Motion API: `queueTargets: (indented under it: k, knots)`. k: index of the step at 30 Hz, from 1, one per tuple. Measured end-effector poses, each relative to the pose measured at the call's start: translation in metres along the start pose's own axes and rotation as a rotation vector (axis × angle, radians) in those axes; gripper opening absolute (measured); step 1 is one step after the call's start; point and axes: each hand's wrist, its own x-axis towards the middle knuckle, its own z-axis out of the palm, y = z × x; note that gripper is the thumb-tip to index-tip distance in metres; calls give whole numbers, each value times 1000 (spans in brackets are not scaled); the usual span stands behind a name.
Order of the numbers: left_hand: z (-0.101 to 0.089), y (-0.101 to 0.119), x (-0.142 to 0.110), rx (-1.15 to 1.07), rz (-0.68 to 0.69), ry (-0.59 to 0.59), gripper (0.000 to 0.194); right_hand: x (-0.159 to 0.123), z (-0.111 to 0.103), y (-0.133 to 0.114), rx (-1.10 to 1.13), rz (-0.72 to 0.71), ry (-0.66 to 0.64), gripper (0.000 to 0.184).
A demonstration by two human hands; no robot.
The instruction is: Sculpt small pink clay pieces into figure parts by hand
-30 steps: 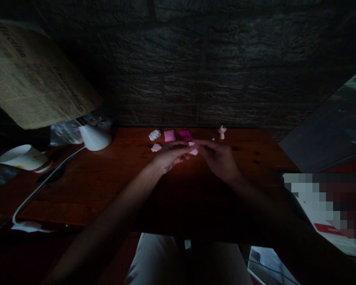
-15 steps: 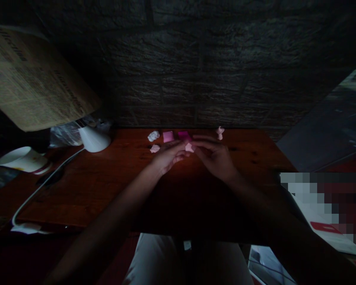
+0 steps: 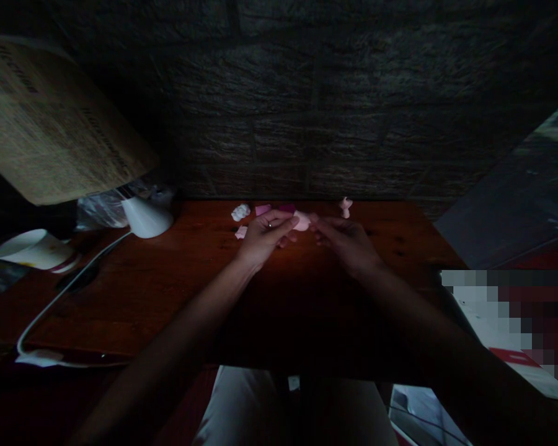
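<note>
My left hand (image 3: 264, 240) pinches a pale pink piece of modelling clay (image 3: 302, 221) between thumb and fingers, above the table. It looks flattened and rounded. My right hand (image 3: 346, 243) is closed at the clay's right edge, its fingertips pinching there, slightly blurred. Behind the left fingers lie a pink square (image 3: 263, 210) and a magenta square (image 3: 287, 208), both partly hidden. A crumpled white lump (image 3: 240, 212) and a small pale pink lump (image 3: 240, 232) sit to the left. A small pale pink shaped piece (image 3: 346, 207) stands to the right, near the wall.
The wooden table (image 3: 167, 291) meets a dark brick wall (image 3: 270, 111). At left stand a lamp with a white base (image 3: 149, 218) and a newsprint-patterned shade (image 3: 60, 124), its white cord (image 3: 60, 297), a paper cup (image 3: 37, 249) and clear plastic (image 3: 100, 210).
The clay has risen slightly and shows a rounder, broader face. My left fingers have lifted and now cover more of the pink squares. My right fingers have drawn to the clay's right edge.
</note>
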Motion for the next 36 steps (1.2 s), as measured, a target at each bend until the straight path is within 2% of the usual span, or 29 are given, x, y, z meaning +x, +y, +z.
queueTargets:
  k: [4, 8, 13, 21, 29, 36]
  knots:
    - [-2, 0, 0, 45, 6, -2, 28, 1, -1, 0, -8, 10, -36, 47]
    - [-1, 1, -2, 99, 39, 46, 29, 0, -2, -1, -54, -25, -36, 45]
    - [0, 2, -6, 161, -30, 81, 31, -1, -3, -3, -104, -45, -49, 43]
    - [-2, 2, -5, 152, -15, 36, 16, 0, -3, 2, -13, 24, -150, 40]
    - [1, 3, -9, 212, 2, 41, 26, 3, -4, 4, 70, -12, -168, 39]
    - [2, 3, -9, 270, 144, -9, 17, 1, -2, 5, 188, 71, -122, 40]
